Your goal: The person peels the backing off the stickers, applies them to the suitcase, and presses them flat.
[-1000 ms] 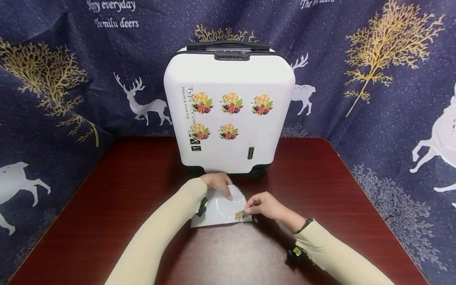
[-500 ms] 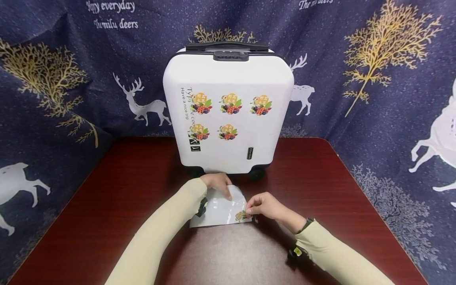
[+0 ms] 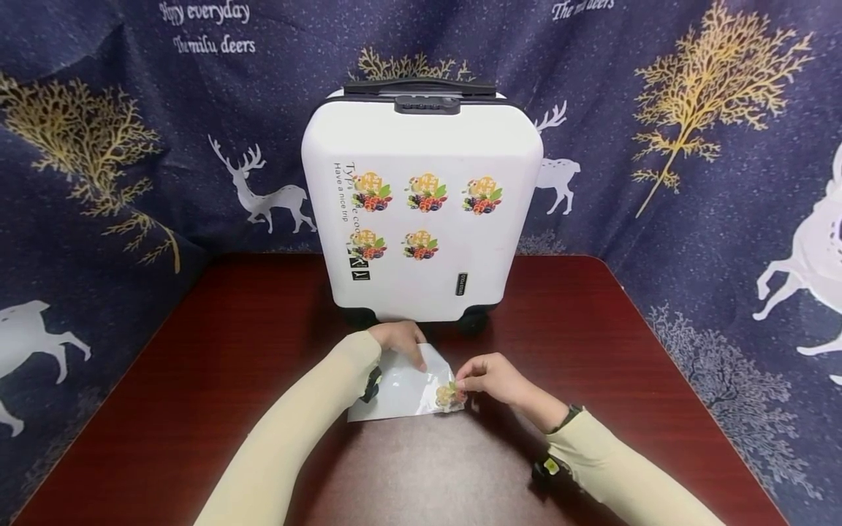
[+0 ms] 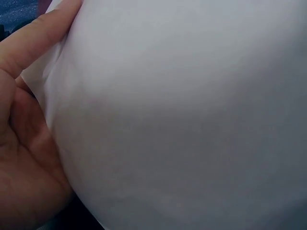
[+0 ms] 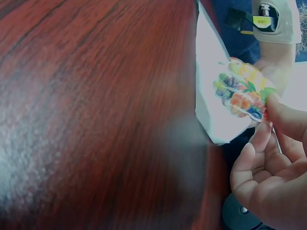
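Note:
Low in front of the suitcase, my left hand holds a white sticker sheet, thumb on top and the other fingers behind it. The left wrist view shows the thumb lying along the edge of the sheet. One fruit-print sticker is at the sheet's lower right corner. My right hand pinches this sticker's right edge between thumb and forefinger. Up close, the right wrist view shows the fruit sticker against the sheet, its edge between the fingertips. How much of it is loose from the sheet is hard to tell.
A white suitcase stands upright at the back of the dark red table. Several matching fruit stickers are on its front in two rows, three above and two below. Behind hangs a blue cloth printed with deer and trees.
The right fingertips have moved slightly up with the sticker's edge, and more of the sticker's print shows. The sheet has shifted a little; the left hand stays almost still.

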`<state>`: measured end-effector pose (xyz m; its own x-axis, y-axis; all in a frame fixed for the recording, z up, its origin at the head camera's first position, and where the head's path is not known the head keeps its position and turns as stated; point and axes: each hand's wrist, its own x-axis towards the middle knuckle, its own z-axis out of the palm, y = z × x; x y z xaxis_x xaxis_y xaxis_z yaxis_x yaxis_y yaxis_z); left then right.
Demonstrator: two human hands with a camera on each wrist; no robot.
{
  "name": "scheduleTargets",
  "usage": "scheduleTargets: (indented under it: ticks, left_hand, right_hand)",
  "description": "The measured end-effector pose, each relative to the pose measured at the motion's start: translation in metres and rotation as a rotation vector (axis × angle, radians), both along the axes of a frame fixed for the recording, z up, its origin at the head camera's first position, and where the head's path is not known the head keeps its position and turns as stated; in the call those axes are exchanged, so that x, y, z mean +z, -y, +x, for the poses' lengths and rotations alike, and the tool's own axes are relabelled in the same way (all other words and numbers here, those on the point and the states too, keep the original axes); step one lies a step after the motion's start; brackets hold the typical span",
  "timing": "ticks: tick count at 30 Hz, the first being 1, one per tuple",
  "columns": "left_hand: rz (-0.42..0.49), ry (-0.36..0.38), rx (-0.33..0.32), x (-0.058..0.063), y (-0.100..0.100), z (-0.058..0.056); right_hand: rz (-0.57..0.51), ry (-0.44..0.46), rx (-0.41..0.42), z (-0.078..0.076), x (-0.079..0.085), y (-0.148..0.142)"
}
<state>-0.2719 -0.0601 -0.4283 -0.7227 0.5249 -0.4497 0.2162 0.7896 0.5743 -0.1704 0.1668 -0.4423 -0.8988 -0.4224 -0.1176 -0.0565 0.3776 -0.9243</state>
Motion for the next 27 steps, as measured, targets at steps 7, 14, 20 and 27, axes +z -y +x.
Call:
scheduleTargets:
  ticks: [7,14,20,27]
  left_hand:
    - [-0.011,-0.018,0.010,0.003,-0.001,0.003]
    - [-0.014,-0.074,-0.069,0.004,-0.006,0.006]
    - [0.029,-0.077,-0.074,0.006,-0.010,0.005]
    - [0.110,-0.079,-0.088,0.005,-0.009,0.001]
  right_hand:
    - [-0.055,0.002,-0.097,0.000,0.009,-0.002]
    - [-0.170,-0.001,-0.176,0.000,0.028,-0.008]
    - [-0.178,-0.016,-0.294,-0.005,0.037,-0.014]
    - [-0.317,0.005,-0.411,-0.009,0.046,-0.015]
